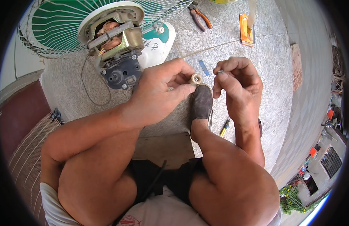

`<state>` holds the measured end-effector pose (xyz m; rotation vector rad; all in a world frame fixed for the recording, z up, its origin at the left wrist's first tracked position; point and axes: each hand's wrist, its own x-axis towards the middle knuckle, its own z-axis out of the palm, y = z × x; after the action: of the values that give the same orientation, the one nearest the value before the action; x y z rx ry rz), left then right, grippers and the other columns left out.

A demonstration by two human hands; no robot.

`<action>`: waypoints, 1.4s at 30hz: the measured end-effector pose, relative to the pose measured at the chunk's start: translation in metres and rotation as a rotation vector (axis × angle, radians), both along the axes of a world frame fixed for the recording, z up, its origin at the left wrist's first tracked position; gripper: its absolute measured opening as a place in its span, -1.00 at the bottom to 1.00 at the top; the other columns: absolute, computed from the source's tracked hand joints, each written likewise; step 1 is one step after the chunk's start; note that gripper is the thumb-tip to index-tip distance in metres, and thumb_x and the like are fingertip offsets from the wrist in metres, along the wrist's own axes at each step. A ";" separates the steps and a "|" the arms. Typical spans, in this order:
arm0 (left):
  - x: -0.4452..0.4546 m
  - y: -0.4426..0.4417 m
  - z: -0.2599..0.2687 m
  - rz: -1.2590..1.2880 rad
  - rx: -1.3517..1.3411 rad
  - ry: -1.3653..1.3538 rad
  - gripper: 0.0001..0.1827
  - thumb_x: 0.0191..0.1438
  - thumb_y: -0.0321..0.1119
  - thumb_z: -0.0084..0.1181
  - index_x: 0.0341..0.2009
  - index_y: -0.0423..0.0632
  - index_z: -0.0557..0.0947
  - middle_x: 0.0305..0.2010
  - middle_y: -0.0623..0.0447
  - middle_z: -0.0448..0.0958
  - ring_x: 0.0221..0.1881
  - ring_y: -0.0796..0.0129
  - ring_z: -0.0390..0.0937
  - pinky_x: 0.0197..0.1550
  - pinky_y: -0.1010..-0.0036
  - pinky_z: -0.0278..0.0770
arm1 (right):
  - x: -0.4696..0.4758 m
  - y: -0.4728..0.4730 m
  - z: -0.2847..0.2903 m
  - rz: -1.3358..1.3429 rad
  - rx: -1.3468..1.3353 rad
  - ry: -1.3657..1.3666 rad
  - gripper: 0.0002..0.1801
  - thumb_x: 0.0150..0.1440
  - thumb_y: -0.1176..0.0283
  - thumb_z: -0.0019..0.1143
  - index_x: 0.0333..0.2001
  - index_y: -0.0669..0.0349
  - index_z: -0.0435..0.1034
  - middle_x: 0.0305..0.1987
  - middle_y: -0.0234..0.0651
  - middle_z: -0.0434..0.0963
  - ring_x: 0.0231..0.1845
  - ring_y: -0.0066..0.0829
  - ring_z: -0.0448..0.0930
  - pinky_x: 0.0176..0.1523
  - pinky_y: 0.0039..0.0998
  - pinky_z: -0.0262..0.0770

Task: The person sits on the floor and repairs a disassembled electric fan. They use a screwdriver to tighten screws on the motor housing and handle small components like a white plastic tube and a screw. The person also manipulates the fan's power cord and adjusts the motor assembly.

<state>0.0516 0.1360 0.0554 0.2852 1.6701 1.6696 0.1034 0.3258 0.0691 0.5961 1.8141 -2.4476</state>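
Between the thumb and fingers of my left hand (166, 87) is a small beige round part (196, 79) with a hole in its end, held just above my shoe (202, 101). My right hand (239, 87) pinches a tiny metal piece (219, 72), too small to identify. Left of my left hand is an electric fan's exposed motor (115, 36) with copper windings. A black gearbox housing (122, 72) with screws is fixed to it. A flat blue strip (203, 67) lies on the floor between my hands.
The wire fan guard (55, 31) and the white-and-green fan base (160, 42) are at upper left. Pliers (201, 18) and an orange packet (246, 29) lie farther off. A yellow-handled tool (225, 127) rests near my right wrist. A thin cord (86, 87) loops beside the motor.
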 end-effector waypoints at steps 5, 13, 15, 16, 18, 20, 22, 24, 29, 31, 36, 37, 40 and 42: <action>0.000 0.005 -0.001 -0.047 -0.094 0.104 -0.77 0.05 -0.63 0.11 -0.15 -0.24 0.50 -0.26 0.07 0.52 -0.26 0.52 0.51 -0.18 0.57 0.50 | 0.000 0.005 -0.027 -0.051 -0.178 -0.168 -0.81 0.15 0.50 0.09 -0.17 0.38 0.43 -0.33 -0.25 0.53 -0.49 -0.59 0.51 -0.40 -0.59 0.50; 0.000 0.009 -0.008 -0.321 -0.362 0.693 -0.73 -0.06 -0.58 0.18 -0.19 -0.18 0.59 -0.38 0.00 0.46 -0.43 0.32 0.51 -0.37 0.48 0.46 | 0.007 -0.010 -0.084 0.091 -0.588 -0.373 -0.70 0.25 0.31 -0.03 -0.13 0.37 0.36 -0.26 -0.27 0.50 -0.29 -0.53 0.56 -0.20 -0.48 0.65; 0.002 0.012 -0.011 -0.375 -0.401 0.802 -0.73 -0.07 -0.58 0.18 -0.19 -0.16 0.59 -0.39 -0.01 0.44 -0.43 0.25 0.51 -0.38 0.43 0.47 | 0.008 -0.013 -0.086 0.123 -0.639 -0.374 -0.70 0.26 0.30 -0.05 -0.13 0.36 0.35 -0.25 -0.26 0.50 -0.26 -0.52 0.56 -0.18 -0.46 0.65; 0.002 0.013 -0.012 -0.395 -0.416 0.857 -0.73 -0.08 -0.58 0.18 -0.19 -0.16 0.59 -0.39 -0.02 0.43 -0.42 0.22 0.51 -0.38 0.40 0.47 | 0.008 -0.014 -0.086 0.129 -0.640 -0.381 -0.71 0.27 0.30 -0.06 -0.13 0.35 0.35 -0.25 -0.26 0.49 -0.24 -0.51 0.56 -0.17 -0.46 0.65; 0.004 0.016 -0.012 -0.423 -0.443 0.920 -0.73 -0.09 -0.59 0.19 -0.20 -0.15 0.59 -0.38 -0.02 0.41 -0.41 0.18 0.51 -0.38 0.36 0.47 | 0.009 -0.014 -0.088 0.130 -0.646 -0.379 -0.71 0.27 0.29 -0.07 -0.13 0.34 0.35 -0.24 -0.26 0.49 -0.23 -0.51 0.56 -0.17 -0.45 0.65; 0.005 0.020 -0.011 -0.438 -0.468 0.936 -0.74 -0.09 -0.58 0.19 -0.22 -0.15 0.58 -0.37 -0.02 0.40 -0.40 0.16 0.52 -0.37 0.34 0.48 | 0.011 -0.013 -0.092 0.118 -0.658 -0.361 -0.71 0.27 0.29 -0.07 -0.13 0.33 0.35 -0.23 -0.26 0.49 -0.24 -0.51 0.56 -0.17 -0.45 0.65; 0.004 0.018 -0.012 -0.429 -0.455 0.977 -0.73 -0.10 -0.61 0.18 -0.22 -0.15 0.58 -0.36 -0.03 0.40 -0.41 0.16 0.51 -0.37 0.38 0.47 | 0.011 -0.013 -0.093 0.126 -0.673 -0.358 -0.69 0.27 0.29 -0.07 -0.10 0.35 0.35 -0.22 -0.26 0.48 -0.24 -0.50 0.55 -0.15 -0.45 0.65; 0.004 0.019 -0.013 -0.396 -0.413 0.993 -0.76 -0.10 -0.61 0.16 -0.26 -0.16 0.56 -0.37 -0.02 0.39 -0.43 0.18 0.50 -0.40 0.38 0.47 | 0.011 -0.012 -0.090 0.108 -0.640 -0.377 -0.68 0.25 0.30 -0.03 -0.09 0.36 0.36 -0.25 -0.28 0.48 -0.28 -0.52 0.54 -0.18 -0.49 0.64; 0.007 0.018 -0.014 -0.067 -0.336 0.295 -0.78 -0.08 -0.61 0.18 -0.27 -0.19 0.56 -0.38 0.09 0.43 -0.43 0.41 0.49 -0.40 0.48 0.47 | 0.013 0.004 -0.076 0.050 -0.347 -0.390 -0.65 0.17 0.32 0.13 -0.11 0.42 0.42 -0.47 -0.41 0.45 -0.44 -0.64 0.47 -0.40 -0.62 0.46; 0.002 0.012 -0.018 0.034 -0.240 0.034 -0.78 -0.02 -0.62 0.18 -0.21 -0.23 0.58 -0.31 0.09 0.52 -0.34 0.50 0.50 -0.28 0.58 0.49 | 0.015 0.004 -0.063 -0.003 -0.252 -0.332 -0.74 0.15 0.39 0.17 -0.18 0.38 0.49 -0.51 -0.44 0.47 -0.51 -0.70 0.42 -0.46 -0.64 0.36; 0.000 0.014 -0.011 0.155 -0.129 -0.210 -0.78 0.03 -0.60 0.15 -0.16 -0.29 0.57 -0.28 -0.01 0.57 -0.28 0.44 0.54 -0.19 0.58 0.51 | 0.019 0.003 -0.033 0.058 -0.015 -0.203 -0.81 0.15 0.43 0.17 -0.20 0.30 0.53 -0.43 -0.43 0.54 -0.53 -0.73 0.42 -0.48 -0.69 0.36; 0.000 0.014 -0.011 0.151 -0.112 -0.209 -0.78 0.03 -0.61 0.15 -0.16 -0.29 0.57 -0.28 -0.01 0.56 -0.27 0.43 0.54 -0.18 0.58 0.50 | 0.019 0.003 -0.030 0.073 0.008 -0.182 -0.81 0.14 0.43 0.17 -0.19 0.30 0.52 -0.43 -0.43 0.54 -0.54 -0.74 0.42 -0.49 -0.70 0.36; 0.001 0.012 -0.011 0.132 -0.065 -0.167 -0.78 0.05 -0.62 0.13 -0.15 -0.30 0.56 -0.25 -0.01 0.56 -0.25 0.42 0.55 -0.16 0.55 0.53 | 0.016 0.000 -0.020 0.054 0.002 -0.150 -0.86 0.11 0.47 0.22 -0.26 0.30 0.51 -0.45 -0.44 0.53 -0.55 -0.76 0.41 -0.50 -0.71 0.34; 0.003 0.010 -0.015 0.108 -0.034 -0.091 -0.78 0.08 -0.61 0.10 -0.13 -0.32 0.54 -0.23 -0.04 0.54 -0.25 0.39 0.56 -0.15 0.51 0.58 | 0.016 -0.001 -0.019 0.051 0.020 -0.125 -0.89 0.09 0.49 0.23 -0.30 0.29 0.50 -0.46 -0.44 0.53 -0.54 -0.76 0.41 -0.49 -0.71 0.35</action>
<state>0.0542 0.1462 0.0406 0.1028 1.6700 1.7045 0.1190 0.3246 0.0499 0.6794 1.7852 -2.3065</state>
